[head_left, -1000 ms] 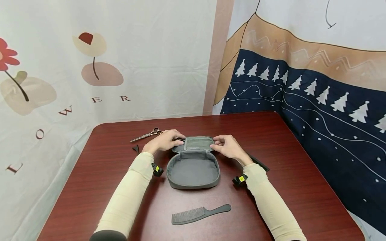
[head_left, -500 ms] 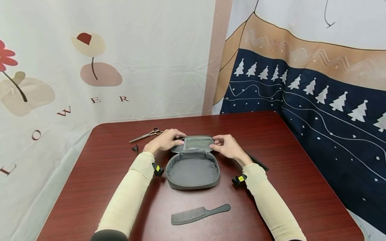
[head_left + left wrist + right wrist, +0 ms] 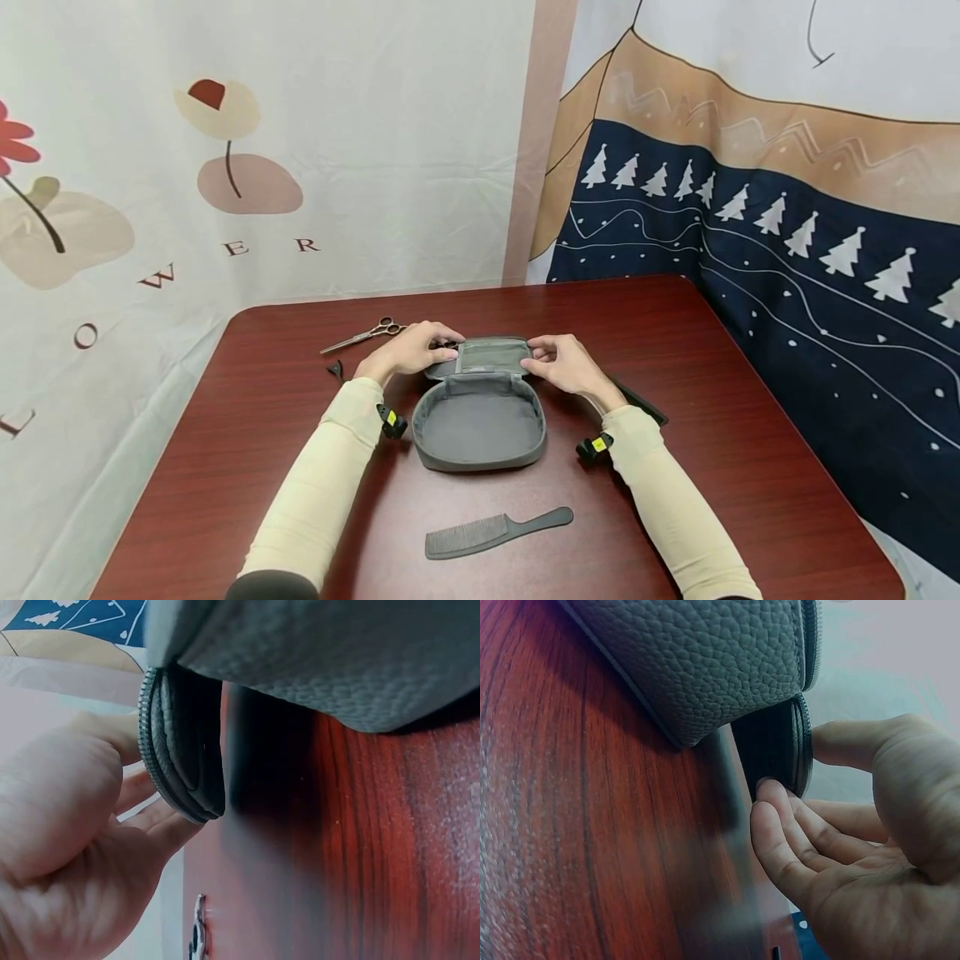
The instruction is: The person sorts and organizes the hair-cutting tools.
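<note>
A grey zip-up case (image 3: 480, 461) stands opened out on the table, its lid (image 3: 491, 357) folded back away from me. Inside the lid is a mesh pocket. My left hand (image 3: 405, 348) holds the lid's left edge between thumb and fingers; a small dark item, too small to make out, shows beside the fingertips. On the opposite edge, my right hand (image 3: 568, 367) pinches the lid, thumb on the inner face and fingers behind. In the right wrist view the fingers (image 3: 776, 836) reach under the zipped rim (image 3: 802, 750). The left wrist view shows the pebbled case side (image 3: 330, 667).
A grey comb (image 3: 498, 533) lies in front of the case. Scissors (image 3: 365, 336) and a small black clip-like piece (image 3: 336, 369) lie by the left hand. A flat black item (image 3: 641, 402) is partly hidden under the right wrist. Printed curtains hang behind the dark red table (image 3: 750, 500).
</note>
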Demonstrator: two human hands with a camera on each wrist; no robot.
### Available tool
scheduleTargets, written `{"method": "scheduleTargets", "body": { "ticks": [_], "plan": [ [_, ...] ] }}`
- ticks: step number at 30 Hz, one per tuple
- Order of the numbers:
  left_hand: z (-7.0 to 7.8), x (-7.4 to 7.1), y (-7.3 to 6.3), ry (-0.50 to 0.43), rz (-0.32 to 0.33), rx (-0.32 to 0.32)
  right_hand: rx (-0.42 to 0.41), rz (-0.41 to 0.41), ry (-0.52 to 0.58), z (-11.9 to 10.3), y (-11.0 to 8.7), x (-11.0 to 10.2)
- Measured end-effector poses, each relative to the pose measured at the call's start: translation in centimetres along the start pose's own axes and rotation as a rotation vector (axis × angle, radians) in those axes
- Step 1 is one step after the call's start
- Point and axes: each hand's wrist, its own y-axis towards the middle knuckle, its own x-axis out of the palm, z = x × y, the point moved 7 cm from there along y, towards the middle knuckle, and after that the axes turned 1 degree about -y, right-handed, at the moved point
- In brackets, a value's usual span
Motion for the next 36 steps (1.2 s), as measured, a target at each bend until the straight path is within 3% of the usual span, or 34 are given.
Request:
{"method": "scheduleTargets", "body": {
  "ticks": [2,6,8,14,17,24,28,30,35,36],
  "plan": [
    [1.3,-0.3,-0.6,-0.007,-0.016,-0.040,0.002,-0.002,0.001,0.0,0.0,0.0],
    [3.3,-0.8,-1.2,-0.036,-0.038,-0.055,0.001,-0.003,0.007,-0.1,0.0,0.0],
    [2.4,-0.5,-0.9,-0.031,-0.013,-0.050,0.000,-0.003,0.011,-0.2,-0.1,0.0],
    [-2.2,0.6,0.6,-0.006,0.038,-0.010,0.010,-0.004,0.010,-0.1,0.0,0.1],
    [-1.6,0.4,0.4,-0.021,0.009,-0.003,0.016,-0.001,0.001,0.1,0.1,0.1],
    [-0.9,0.2,0.0,-0.045,0.015,-0.004,0.018,0.002,-0.015,0.3,0.2,0.1],
    [2.0,-0.5,-1.0,-0.054,-0.041,-0.032,0.020,0.001,-0.015,0.4,0.3,0.1],
    [1.3,-0.3,-0.8,-0.067,-0.030,-0.011,0.019,-0.001,-0.014,0.4,0.3,0.1],
    [2.3,-0.4,-1.2,-0.086,-0.019,-0.069,0.021,-0.002,-0.010,0.5,0.4,0.1],
    [3.1,-0.6,-1.5,-0.085,-0.025,-0.098,0.025,-0.001,-0.006,0.5,0.4,0.0]
  ]
}}
